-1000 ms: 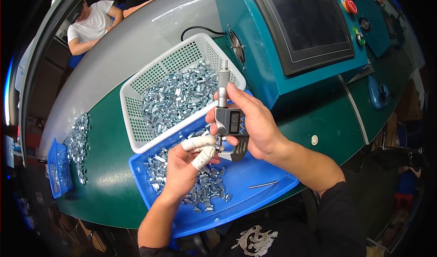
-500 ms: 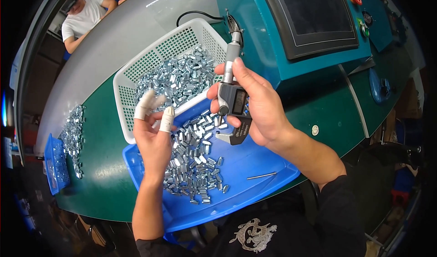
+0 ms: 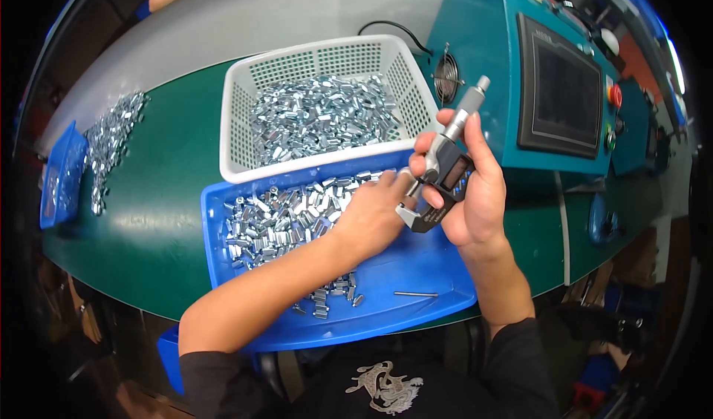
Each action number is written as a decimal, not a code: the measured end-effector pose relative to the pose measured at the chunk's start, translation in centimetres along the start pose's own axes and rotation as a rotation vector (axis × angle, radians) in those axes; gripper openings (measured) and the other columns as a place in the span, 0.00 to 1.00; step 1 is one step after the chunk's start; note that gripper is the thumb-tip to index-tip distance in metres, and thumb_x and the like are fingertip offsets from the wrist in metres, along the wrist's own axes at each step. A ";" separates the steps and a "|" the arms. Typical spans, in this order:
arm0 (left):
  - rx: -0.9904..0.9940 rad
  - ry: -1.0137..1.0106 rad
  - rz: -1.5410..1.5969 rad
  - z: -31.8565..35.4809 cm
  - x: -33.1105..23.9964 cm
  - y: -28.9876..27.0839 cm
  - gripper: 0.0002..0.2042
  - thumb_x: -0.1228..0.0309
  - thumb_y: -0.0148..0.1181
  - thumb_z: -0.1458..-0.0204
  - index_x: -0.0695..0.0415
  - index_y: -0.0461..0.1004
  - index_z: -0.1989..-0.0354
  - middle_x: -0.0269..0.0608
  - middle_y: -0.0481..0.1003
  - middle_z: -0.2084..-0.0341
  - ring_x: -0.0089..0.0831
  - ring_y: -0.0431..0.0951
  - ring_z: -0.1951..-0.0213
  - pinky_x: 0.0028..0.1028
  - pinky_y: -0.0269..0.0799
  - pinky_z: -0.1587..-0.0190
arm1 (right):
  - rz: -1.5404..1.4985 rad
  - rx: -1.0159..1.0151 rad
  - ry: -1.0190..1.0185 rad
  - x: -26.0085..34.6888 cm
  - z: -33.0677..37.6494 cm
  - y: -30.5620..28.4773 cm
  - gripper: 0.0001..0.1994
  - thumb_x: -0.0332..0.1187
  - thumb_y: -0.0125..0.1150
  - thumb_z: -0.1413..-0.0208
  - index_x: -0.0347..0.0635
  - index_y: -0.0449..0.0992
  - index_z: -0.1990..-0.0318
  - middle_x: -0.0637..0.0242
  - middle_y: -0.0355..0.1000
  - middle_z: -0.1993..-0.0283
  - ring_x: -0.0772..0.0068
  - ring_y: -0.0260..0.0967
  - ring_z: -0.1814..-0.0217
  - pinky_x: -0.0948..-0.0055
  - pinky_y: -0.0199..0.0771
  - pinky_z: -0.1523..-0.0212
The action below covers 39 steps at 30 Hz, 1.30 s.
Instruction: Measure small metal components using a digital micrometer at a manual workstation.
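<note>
I see my right hand [image 3: 475,196] wrapped tight around a digital micrometer [image 3: 444,175], its thimble pointing up and away. My left hand [image 3: 371,215] lies just beside that grip, fingers bent at the micrometer's jaw; what they pinch, I cannot tell. Under it, shiny metal parts [image 3: 282,218] fill a blue tray [image 3: 416,270]. Beyond sits a white basket [image 3: 238,122] of more.

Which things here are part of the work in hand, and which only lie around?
In use:
right hand holding the digital micrometer
left hand over small metal parts in the blue tray
white basket of the same parts

Lying about:
thin pin in the tray
loose pile of parts on the green table
small blue bin
control panel screen
</note>
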<state>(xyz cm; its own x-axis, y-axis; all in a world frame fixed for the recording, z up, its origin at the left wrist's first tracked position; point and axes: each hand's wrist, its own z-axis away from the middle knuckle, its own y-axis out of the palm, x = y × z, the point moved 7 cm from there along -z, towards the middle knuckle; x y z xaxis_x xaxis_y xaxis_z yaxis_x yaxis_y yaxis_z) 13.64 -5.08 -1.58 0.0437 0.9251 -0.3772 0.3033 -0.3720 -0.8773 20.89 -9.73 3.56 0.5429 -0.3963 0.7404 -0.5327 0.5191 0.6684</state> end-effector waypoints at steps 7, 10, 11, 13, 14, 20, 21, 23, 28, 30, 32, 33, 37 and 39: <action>-0.043 0.085 -0.302 -0.5 1.2 4.7 0.08 0.69 0.51 0.56 0.52 0.75 0.69 0.37 0.66 0.70 0.32 0.67 0.63 0.28 0.64 0.69 | 0.021 -0.032 0.041 -1.0 0.9 0.2 0.18 0.49 0.37 0.35 0.45 0.63 0.52 0.60 0.70 0.67 0.70 0.71 0.71 0.81 0.62 0.88; 0.045 0.084 -0.282 0.4 1.0 2.9 0.08 0.71 0.51 0.55 0.53 0.76 0.69 0.38 0.66 0.69 0.33 0.67 0.62 0.29 0.66 0.66 | 0.036 -0.039 0.040 -0.9 0.9 0.0 0.18 0.49 0.37 0.35 0.44 0.63 0.53 0.60 0.70 0.68 0.70 0.71 0.71 0.82 0.62 0.88; 0.093 0.081 -0.217 0.7 0.8 2.5 0.07 0.72 0.51 0.55 0.53 0.76 0.69 0.39 0.67 0.68 0.34 0.68 0.61 0.30 0.67 0.64 | 0.047 -0.050 0.045 -0.9 0.9 -0.2 0.18 0.49 0.37 0.35 0.44 0.63 0.53 0.60 0.70 0.68 0.71 0.71 0.71 0.82 0.62 0.88; 0.119 0.105 -0.239 1.2 0.4 1.6 0.08 0.72 0.50 0.54 0.54 0.76 0.69 0.39 0.67 0.67 0.35 0.68 0.60 0.30 0.67 0.62 | 0.055 -0.039 0.051 -0.9 0.8 -0.2 0.18 0.49 0.38 0.35 0.44 0.63 0.53 0.60 0.70 0.68 0.71 0.71 0.71 0.82 0.62 0.88; 0.142 0.130 -0.249 1.5 0.2 1.3 0.08 0.73 0.50 0.54 0.55 0.76 0.69 0.40 0.68 0.66 0.35 0.68 0.59 0.31 0.68 0.60 | 0.072 -0.036 0.058 -0.9 0.8 -0.1 0.18 0.49 0.38 0.36 0.44 0.63 0.53 0.60 0.70 0.68 0.71 0.71 0.71 0.82 0.62 0.88; 0.135 -0.377 0.338 2.7 2.3 -2.3 0.09 0.71 0.56 0.50 0.61 0.71 0.62 0.45 0.75 0.72 0.44 0.75 0.69 0.37 0.71 0.65 | 0.056 -0.042 0.085 -1.0 0.8 -0.1 0.19 0.49 0.40 0.36 0.42 0.63 0.53 0.59 0.71 0.68 0.71 0.71 0.71 0.82 0.62 0.88; 0.121 -0.441 0.607 2.6 2.9 -2.6 0.11 0.68 0.57 0.48 0.62 0.70 0.61 0.45 0.76 0.77 0.41 0.76 0.75 0.34 0.70 0.70 | 0.038 -0.039 0.092 -1.1 0.5 -0.7 0.19 0.49 0.40 0.36 0.42 0.64 0.53 0.58 0.72 0.68 0.71 0.72 0.72 0.82 0.63 0.88; 0.022 -0.573 0.892 3.6 3.9 -3.1 0.11 0.68 0.56 0.45 0.61 0.73 0.58 0.34 0.75 0.74 0.23 0.74 0.72 0.25 0.69 0.70 | 0.047 -0.029 0.104 -1.2 0.5 -0.3 0.19 0.49 0.39 0.36 0.42 0.64 0.52 0.59 0.72 0.68 0.71 0.72 0.73 0.82 0.63 0.87; -0.086 -0.602 1.220 4.4 3.3 -4.3 0.11 0.73 0.55 0.44 0.59 0.74 0.54 0.33 0.75 0.64 0.18 0.72 0.65 0.22 0.71 0.65 | 0.088 0.001 0.089 -1.1 0.5 -0.1 0.19 0.48 0.38 0.35 0.40 0.64 0.52 0.59 0.72 0.69 0.74 0.72 0.73 0.82 0.62 0.87; -0.114 -0.647 1.352 4.5 2.6 -4.6 0.11 0.74 0.56 0.45 0.61 0.73 0.54 0.35 0.75 0.62 0.20 0.73 0.64 0.23 0.72 0.63 | 0.082 -0.009 0.099 -0.9 0.5 0.0 0.19 0.48 0.39 0.36 0.40 0.63 0.52 0.59 0.72 0.69 0.74 0.72 0.72 0.81 0.62 0.87; -0.138 -0.675 1.423 4.8 2.5 -4.7 0.12 0.75 0.58 0.47 0.62 0.73 0.54 0.37 0.74 0.61 0.22 0.74 0.64 0.24 0.72 0.62 | 0.110 -0.009 0.101 -1.0 0.5 -0.1 0.21 0.49 0.38 0.36 0.40 0.63 0.50 0.59 0.72 0.68 0.74 0.72 0.72 0.81 0.62 0.87; -0.107 -0.655 1.404 4.8 2.6 -4.6 0.12 0.76 0.58 0.47 0.62 0.73 0.55 0.37 0.75 0.61 0.22 0.74 0.64 0.24 0.72 0.62 | 0.107 -0.019 0.098 -1.0 0.4 -0.2 0.21 0.49 0.38 0.36 0.40 0.63 0.50 0.59 0.72 0.68 0.74 0.72 0.72 0.81 0.62 0.87; -0.063 -0.659 1.409 4.7 2.5 -4.2 0.11 0.76 0.59 0.48 0.63 0.74 0.56 0.39 0.76 0.62 0.26 0.76 0.61 0.26 0.75 0.58 | 0.059 -0.006 0.111 -1.3 0.4 -0.4 0.24 0.51 0.34 0.35 0.41 0.62 0.45 0.59 0.72 0.67 0.74 0.72 0.71 0.82 0.63 0.86; -0.016 -0.655 1.451 4.7 2.3 -3.9 0.11 0.76 0.59 0.48 0.64 0.73 0.56 0.40 0.76 0.63 0.27 0.77 0.60 0.27 0.77 0.58 | 0.058 -0.005 0.114 -1.4 0.4 -0.6 0.25 0.52 0.33 0.35 0.41 0.61 0.44 0.59 0.72 0.67 0.74 0.72 0.71 0.82 0.63 0.86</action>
<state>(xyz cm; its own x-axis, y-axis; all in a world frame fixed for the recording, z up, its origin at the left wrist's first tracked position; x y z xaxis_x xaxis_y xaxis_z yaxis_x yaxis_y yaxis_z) 8.10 -1.86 -0.36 -0.1062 -0.3903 -0.9146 0.3804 -0.8657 0.3253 20.17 -9.82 2.18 0.5817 -0.2764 0.7650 -0.5624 0.5428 0.6237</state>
